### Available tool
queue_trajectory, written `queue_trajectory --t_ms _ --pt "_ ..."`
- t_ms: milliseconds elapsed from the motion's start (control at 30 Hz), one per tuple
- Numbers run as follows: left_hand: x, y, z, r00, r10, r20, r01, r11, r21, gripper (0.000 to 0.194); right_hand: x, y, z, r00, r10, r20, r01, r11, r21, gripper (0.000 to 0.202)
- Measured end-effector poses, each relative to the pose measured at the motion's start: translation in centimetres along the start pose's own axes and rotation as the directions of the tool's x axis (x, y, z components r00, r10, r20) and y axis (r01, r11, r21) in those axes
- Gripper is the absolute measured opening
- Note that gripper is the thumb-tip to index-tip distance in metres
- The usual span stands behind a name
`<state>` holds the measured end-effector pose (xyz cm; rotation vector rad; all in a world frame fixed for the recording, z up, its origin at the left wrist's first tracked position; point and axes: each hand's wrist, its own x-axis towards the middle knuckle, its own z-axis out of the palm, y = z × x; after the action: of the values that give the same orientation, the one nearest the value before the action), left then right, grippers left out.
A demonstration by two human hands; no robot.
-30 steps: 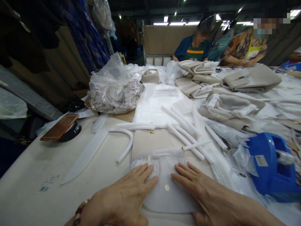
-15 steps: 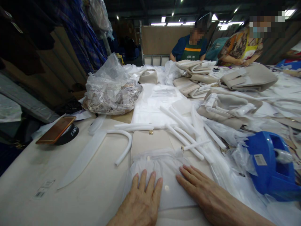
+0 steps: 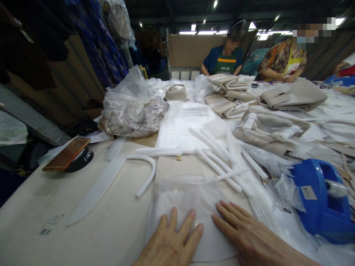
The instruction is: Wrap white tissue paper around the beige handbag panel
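Both hands point(image 3: 210, 236) press flat on plastic wrap point(image 3: 188, 201); far apron point(image 3: 227, 66) reads "OMLUN".

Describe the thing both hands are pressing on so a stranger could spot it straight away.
On the long cream table, at its near edge, the left hand and right hand lie flat on a white translucent wrapping sheet covering a beige bag. Unlike the white foam tubes beside it, it is flat and crinkled.

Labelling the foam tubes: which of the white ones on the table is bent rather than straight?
The curved tube, left of the beige bag, arcs like a hook. The other white tubes to its right lie straight.
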<state>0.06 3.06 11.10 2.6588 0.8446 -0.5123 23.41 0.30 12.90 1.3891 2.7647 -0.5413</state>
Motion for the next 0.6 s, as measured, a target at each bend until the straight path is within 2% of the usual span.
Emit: queue_trajectory --t_ms 100,200,267,333,433,533,600 --pt "0.0 -0.8 -0.4 0.997 0.046 -0.061 -0.053 0.992 -0.118 0.057 0.0 -0.4 -2.0 0.999 0.034 -0.004 -0.033 0.993 0.112 0.051" --pt "0.1 -1.6 0.2 0.993 0.070 -0.091 -0.080 0.990 -0.118 0.049 1.6 -1.2 -3.7 0.992 0.082 0.098 -0.089 0.994 0.068 0.025" --pt "0.3 -1.7 0.9 0.991 0.058 -0.123 -0.069 0.994 -0.084 0.044 3.5 -1.7 -3.8 0.983 0.128 0.128 -0.135 0.990 0.042 0.023" --pt "0.6 -1.6 1.6 0.985 0.052 -0.164 -0.062 0.996 -0.056 0.045 5.5 -2.0 -2.7 0.990 0.117 0.084 -0.123 0.990 0.067 0.022" --pt "0.8 -1.2 2.2 0.981 0.013 -0.195 -0.019 0.999 -0.027 0.046 7.9 -1.5 1.0 0.994 0.087 -0.059 -0.084 0.995 0.060 0.019" --pt "0.5 -1.3 1.5 0.987 0.002 -0.161 -0.009 0.999 -0.046 0.043 8.7 -0.6 4.8 0.976 0.103 -0.191 -0.109 0.994 -0.022 0.032" --pt "0.3 -1.9 0.3 0.993 -0.016 -0.116 -0.004 0.985 -0.170 0.035 8.6 -0.3 5.9 0.970 0.093 -0.226 -0.099 0.995 -0.014 0.033"
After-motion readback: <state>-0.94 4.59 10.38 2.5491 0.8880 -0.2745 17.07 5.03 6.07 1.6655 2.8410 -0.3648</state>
